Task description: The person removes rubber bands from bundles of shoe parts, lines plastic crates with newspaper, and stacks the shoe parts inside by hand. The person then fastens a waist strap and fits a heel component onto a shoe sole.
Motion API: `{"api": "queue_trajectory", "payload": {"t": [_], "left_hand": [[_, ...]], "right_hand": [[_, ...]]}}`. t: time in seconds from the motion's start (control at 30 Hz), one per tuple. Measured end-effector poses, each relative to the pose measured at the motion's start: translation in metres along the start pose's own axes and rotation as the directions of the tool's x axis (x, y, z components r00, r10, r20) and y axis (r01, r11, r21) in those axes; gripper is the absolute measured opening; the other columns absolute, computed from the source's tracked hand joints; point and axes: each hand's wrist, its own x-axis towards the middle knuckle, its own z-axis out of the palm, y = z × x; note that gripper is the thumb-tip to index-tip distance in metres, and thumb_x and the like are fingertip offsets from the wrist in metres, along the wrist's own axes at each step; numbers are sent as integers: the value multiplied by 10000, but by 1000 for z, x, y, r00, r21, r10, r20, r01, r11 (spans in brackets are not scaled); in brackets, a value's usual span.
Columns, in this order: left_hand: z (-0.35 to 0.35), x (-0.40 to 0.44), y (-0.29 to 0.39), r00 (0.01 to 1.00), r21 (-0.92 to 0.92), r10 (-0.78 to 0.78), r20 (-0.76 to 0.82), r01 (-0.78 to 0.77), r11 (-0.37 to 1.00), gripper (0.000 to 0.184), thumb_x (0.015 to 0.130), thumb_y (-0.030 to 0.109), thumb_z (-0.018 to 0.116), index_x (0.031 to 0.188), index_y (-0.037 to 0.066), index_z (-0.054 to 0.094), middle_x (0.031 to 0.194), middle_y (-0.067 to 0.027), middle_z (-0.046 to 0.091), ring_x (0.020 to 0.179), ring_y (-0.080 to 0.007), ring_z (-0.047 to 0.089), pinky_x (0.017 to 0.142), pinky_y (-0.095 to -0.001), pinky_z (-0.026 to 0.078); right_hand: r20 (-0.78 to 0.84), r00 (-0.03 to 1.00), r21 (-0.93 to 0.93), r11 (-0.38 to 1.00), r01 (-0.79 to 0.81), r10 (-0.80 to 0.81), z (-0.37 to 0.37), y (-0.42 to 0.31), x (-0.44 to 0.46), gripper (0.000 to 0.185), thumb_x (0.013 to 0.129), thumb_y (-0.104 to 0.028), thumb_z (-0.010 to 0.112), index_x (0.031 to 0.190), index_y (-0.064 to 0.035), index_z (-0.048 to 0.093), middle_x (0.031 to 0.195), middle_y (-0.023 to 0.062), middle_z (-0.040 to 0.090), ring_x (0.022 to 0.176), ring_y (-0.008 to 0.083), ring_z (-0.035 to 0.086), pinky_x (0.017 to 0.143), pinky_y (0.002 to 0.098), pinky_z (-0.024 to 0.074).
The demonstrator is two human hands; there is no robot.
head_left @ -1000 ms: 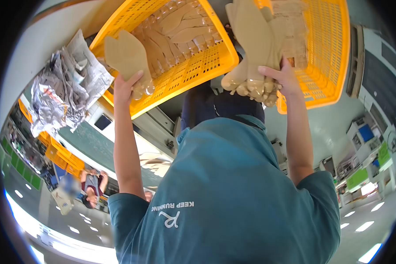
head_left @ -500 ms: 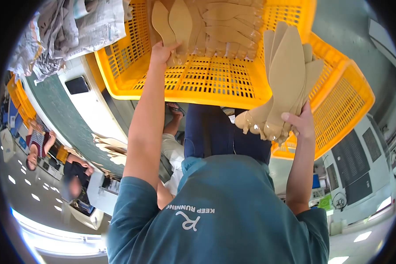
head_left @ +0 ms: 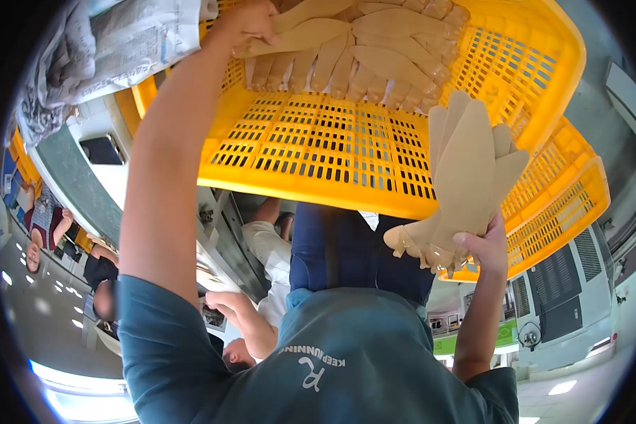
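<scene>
My left hand (head_left: 251, 21) reaches to the far left of a yellow plastic basket (head_left: 318, 145), its fingers closed on the ends of two beige insoles (head_left: 305, 35). They point sideways over other insoles (head_left: 392, 60) lying in overlapping rows in the basket. On the right, my right hand (head_left: 489, 247) grips a fanned bundle of insoles (head_left: 466, 166) by its lower end, the tips pointing up. The lower ends of that bundle look glossy and lobed. It is in front of the basket's near right corner.
A second yellow basket (head_left: 558, 191) stands behind on the right. Crumpled newspaper (head_left: 141, 53) lies at upper left, above a phone (head_left: 102, 150) on a white surface. A person (head_left: 251, 321) is close below my left arm; other people are farther left.
My left hand has moved up and left, turning its two insoles from upright to sideways. My right hand still holds its bundle. The view has shifted, so the basket appears lower and farther right.
</scene>
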Motion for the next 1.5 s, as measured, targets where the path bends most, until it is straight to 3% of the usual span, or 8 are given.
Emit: {"api": "queue_trajectory", "payload": {"t": [0.37,0.63,0.7,0.77,0.87,1.03,1.37,1.5], "left_hand": [[-22,74,-15,756,546,412,-508,-88,833,740,764,155,873,1444,123,583,1268,-199,661,1131,-328,667,940,-461,564],[23,63,-25,-220,777,747,-627,-102,621,660,696,114,878,1333,106,705,1045,-191,775,975,-362,723,840,-466,584],[58,56,-25,103,464,574,-812,-482,743,503,955,334,792,1340,36,665,1196,-97,746,1109,-187,704,968,-352,557],[131,-23,8,277,30,493,-825,-848,528,456,995,376,741,1282,29,672,1123,-136,762,1062,-230,717,941,-353,567],[238,-111,47,516,-585,526,-676,-810,43,654,975,402,763,1413,-31,544,1321,-177,664,1226,-235,645,1004,-359,544],[293,-158,104,499,-632,404,-767,-699,-336,909,774,246,956,1437,-97,438,1345,-218,623,1259,-260,631,1058,-398,537],[272,-162,100,568,-660,366,-737,-722,-206,521,849,64,876,1264,-48,582,1032,-118,755,864,-149,744,745,-284,617],[268,-165,94,567,-645,371,-736,-754,-128,570,829,57,874,1287,-52,554,1109,-135,747,957,-176,751,829,-310,628]], "right_hand": [[-76,997,76,997,13,-7,11,2,0,691,653,-52,894,1278,-15,602,1097,65,724,995,180,709,915,333,578],[-86,995,130,990,54,-43,38,-11,9,746,736,0,874,1395,10,526,1248,100,686,1147,193,673,996,352,552],[-61,996,167,984,68,-58,52,-23,14,773,762,18,855,1442,5,488,1299,104,665,1195,198,658,1024,364,544],[-34,996,196,977,84,-79,67,-37,19,800,785,31,843,1482,0,451,1341,107,646,1231,202,645,1048,375,535],[-3,991,207,969,135,-137,92,-62,21,837,814,33,839,1525,-8,401,1384,111,622,1261,204,631,1074,385,523],[64,950,28,952,305,-306,113,-78,26,865,854,-5,843,1562,-11,347,1407,119,600,1280,198,608,1090,382,512],[133,970,224,959,172,-205,91,-72,47,842,939,-63,767,1616,-27,268,1495,135,537,1370,232,551,1139,398,473],[177,958,233,955,183,-226,88,-68,55,899,895,-60,807,1620,-36,276,1493,124,541,1380,230,545,1144,398,469]]}}
